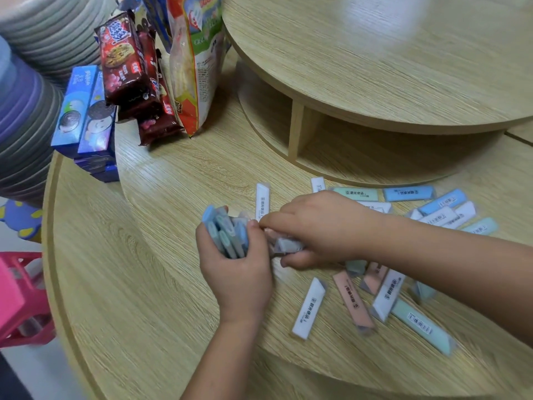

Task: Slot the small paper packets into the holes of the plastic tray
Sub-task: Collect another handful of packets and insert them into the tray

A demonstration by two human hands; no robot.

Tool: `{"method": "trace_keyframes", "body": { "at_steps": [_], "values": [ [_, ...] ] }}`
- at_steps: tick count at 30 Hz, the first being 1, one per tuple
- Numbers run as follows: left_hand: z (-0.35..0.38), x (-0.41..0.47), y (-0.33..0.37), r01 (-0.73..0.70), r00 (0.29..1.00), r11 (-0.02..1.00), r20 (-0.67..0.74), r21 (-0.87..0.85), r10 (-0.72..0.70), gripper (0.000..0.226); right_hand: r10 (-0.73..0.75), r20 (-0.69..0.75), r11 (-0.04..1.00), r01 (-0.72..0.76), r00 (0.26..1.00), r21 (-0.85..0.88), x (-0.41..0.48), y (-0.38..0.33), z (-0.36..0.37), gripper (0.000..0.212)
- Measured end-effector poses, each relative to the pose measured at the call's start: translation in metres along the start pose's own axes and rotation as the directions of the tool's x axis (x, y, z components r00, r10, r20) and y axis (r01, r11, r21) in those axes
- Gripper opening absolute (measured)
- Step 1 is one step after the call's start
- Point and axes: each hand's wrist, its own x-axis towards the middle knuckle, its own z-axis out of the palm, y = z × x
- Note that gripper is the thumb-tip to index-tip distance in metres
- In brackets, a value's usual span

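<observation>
My left hand (236, 272) grips a bundle of blue and green packets (226, 233) upright above the wooden table (150, 255). My right hand (320, 229) reaches in from the right and pinches a grey-ended packet (285, 245) against the bundle. Loose packets lie on the table: a white one (308, 308), a pink one (353, 303), a mint one (422, 324), a white one (262, 200) behind the hands, and several blue, white and green ones (444, 209) at the right. No plastic tray shows in this view.
Snack packs lean at the back left: blue cookie boxes (83, 111), dark red cookie wrappers (129, 67) and a white rice-cracker bag (196, 62). A raised round wooden shelf (375, 67) fills the back right. Stacked bowls (23, 111) and a pink stool (20, 295) stand at the left.
</observation>
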Motion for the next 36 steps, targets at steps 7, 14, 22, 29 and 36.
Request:
{"method": "trace_keyframes", "body": {
  "at_steps": [7,14,22,29,36],
  "values": [
    [0.000,-0.002,0.001,-0.003,1.000,0.999,0.025,-0.036,0.004,0.033,0.021,0.056,0.991,-0.028,0.998,0.132,-0.001,0.009,-0.003,0.072],
    [0.001,-0.001,0.002,0.002,0.999,1.000,0.047,0.012,-0.003,0.034,0.046,0.060,0.983,-0.056,0.997,0.175,-0.004,0.011,0.004,0.071],
    [0.003,-0.003,0.010,0.038,0.997,0.999,0.065,-0.027,-0.036,0.035,0.168,-0.052,0.934,-0.142,0.984,0.328,-0.016,0.015,-0.011,0.060],
    [0.004,-0.008,0.015,0.065,0.995,0.997,0.072,-0.040,-0.062,0.034,0.481,-0.223,0.642,-0.168,0.848,0.749,-0.063,0.021,-0.054,0.052],
    [0.003,-0.009,0.010,0.063,0.991,0.998,0.119,-0.004,-0.062,0.024,0.533,-0.171,0.706,-0.324,0.829,0.630,-0.152,0.026,-0.031,0.067]
  ]
}}
